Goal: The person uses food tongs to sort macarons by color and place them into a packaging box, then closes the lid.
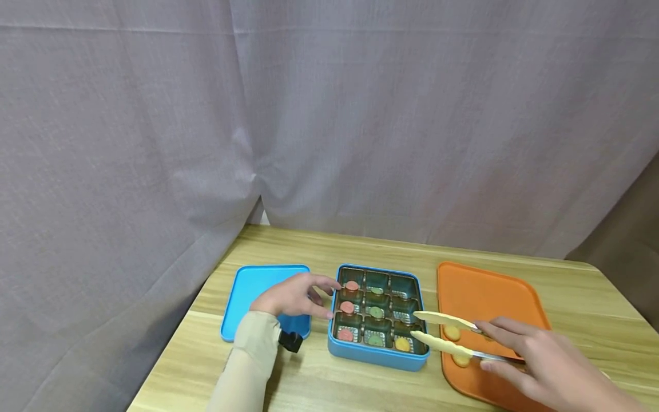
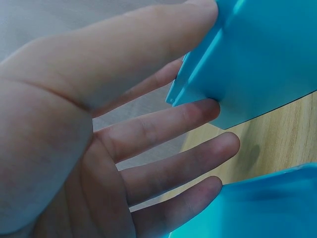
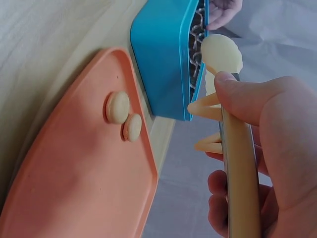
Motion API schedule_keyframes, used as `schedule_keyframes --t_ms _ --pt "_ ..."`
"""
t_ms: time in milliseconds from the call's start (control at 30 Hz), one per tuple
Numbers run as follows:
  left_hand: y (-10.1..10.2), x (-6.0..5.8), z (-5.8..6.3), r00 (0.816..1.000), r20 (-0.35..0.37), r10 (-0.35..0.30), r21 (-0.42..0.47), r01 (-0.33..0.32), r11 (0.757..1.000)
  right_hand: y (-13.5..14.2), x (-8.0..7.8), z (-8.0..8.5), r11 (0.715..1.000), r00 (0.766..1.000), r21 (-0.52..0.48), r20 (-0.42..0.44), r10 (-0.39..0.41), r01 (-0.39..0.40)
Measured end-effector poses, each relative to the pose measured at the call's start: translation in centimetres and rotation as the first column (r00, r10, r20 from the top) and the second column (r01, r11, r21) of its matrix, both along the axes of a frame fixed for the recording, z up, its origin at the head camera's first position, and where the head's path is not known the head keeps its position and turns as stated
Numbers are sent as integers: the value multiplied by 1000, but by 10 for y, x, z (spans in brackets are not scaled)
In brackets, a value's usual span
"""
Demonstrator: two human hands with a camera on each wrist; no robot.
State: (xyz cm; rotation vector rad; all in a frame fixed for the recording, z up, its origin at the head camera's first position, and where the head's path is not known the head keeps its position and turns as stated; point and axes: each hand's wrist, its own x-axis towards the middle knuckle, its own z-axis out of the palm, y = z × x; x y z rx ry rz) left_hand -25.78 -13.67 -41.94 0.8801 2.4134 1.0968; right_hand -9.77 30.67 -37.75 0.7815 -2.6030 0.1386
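Note:
My left hand reaches over a blue lid, thumb and fingers extended, fingertips against the left side of a blue box. In the left wrist view the thumb and straight fingers meet the box's wall. Inside, a divided insert holds pink macarons in the left column, green macarons in the middle and a yellow macaron at front right. My right hand grips tongs with cream scalloped ends. Their tips stand apart over the box's right edge, nothing between them.
An orange tray lies right of the box, bearing yellow macarons near its left edge, partly behind the tongs in the head view. The flat blue lid lies to the left. A grey curtain hangs behind the wooden table.

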Motion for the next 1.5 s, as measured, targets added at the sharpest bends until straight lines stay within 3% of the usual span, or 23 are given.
schedule_keyframes --t_ms 267,600,900,1100,1500 --pt "0 -1 1 1000 -8 5 -17 -5 1000 23 0 -1 997 997 -8 -27 -75 74" --pt "0 1 0 1000 8 16 -11 -16 1000 56 -3 -15 980 979 23 49 -200 199" --pt "0 1 0 1000 16 13 -6 -12 1000 79 -3 -35 961 958 110 103 -266 255" --pt "1 0 0 1000 8 19 -3 -19 1000 84 -5 -39 957 953 119 124 -277 263" --pt "0 2 1 1000 16 17 0 -17 1000 79 -11 -39 942 896 159 296 -332 297"
